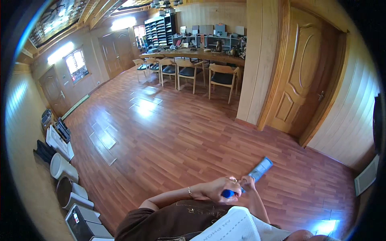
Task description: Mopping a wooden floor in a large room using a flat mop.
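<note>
A long blue tool with a flat, grey-blue rectangular head [261,169] slants across my front, its head pointing away to the right. My left hand [226,188], with a thin bracelet at the wrist, is closed around its rear part, and a rounded blue end [227,194] shows beneath the fingers. Closer to the head, my right hand [248,183] grips the same tool. The two hands are almost touching and hide most of the handle, so I cannot tell its exact kind. Below them lies a white sheet-like thing [231,227] against my brown clothing.
Wood-patterned floor [173,132] spreads ahead. Chairs [223,78] line a long wooden table [193,53] at the back. Along the left wall stand white bins [64,168] and a grey-and-black box [86,225]. A wooden door [295,76] is at right, beside a white panel [366,176].
</note>
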Tool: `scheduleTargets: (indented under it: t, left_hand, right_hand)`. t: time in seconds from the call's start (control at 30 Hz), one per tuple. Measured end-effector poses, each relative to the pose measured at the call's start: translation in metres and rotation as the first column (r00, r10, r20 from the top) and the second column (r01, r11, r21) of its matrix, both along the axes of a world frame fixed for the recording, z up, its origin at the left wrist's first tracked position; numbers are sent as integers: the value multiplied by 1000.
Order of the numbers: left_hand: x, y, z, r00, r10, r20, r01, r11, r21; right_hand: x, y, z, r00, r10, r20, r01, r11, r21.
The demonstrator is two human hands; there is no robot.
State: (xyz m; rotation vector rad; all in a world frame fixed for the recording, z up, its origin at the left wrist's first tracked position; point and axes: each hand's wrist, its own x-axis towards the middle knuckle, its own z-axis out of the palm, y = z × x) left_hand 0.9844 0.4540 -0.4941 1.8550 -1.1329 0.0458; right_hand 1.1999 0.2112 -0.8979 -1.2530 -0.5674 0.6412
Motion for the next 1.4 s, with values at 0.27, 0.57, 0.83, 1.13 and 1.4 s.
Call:
scheduleTargets:
  t: [0.27,0.57,0.83,1.13,1.4]
  left_hand:
    - [40,-55,-63,917,-388,-89,365,909,-200]
    - [91,-56,-61,750,-627,-213,591,778,-212]
    - [115,4,13,733,-630,-257,604,777,-180]
    - [116,70,83,784,-615,82,608,733,-305]
    - [132,122,98,840,-500,209,541,798,-265]
  right_hand:
    - [-59,-149,-43,578,-161,800,747,500,-439]
    - [-113,-155,-5,330,-264,906,944,94,-317]
    - [-101,-91,1,559,-562,609,819,259,-513]
    - [-51,38,122,704,-699,125,708,678,-199]
    - [-90,159,432,819,-532,215,548,836,-18]
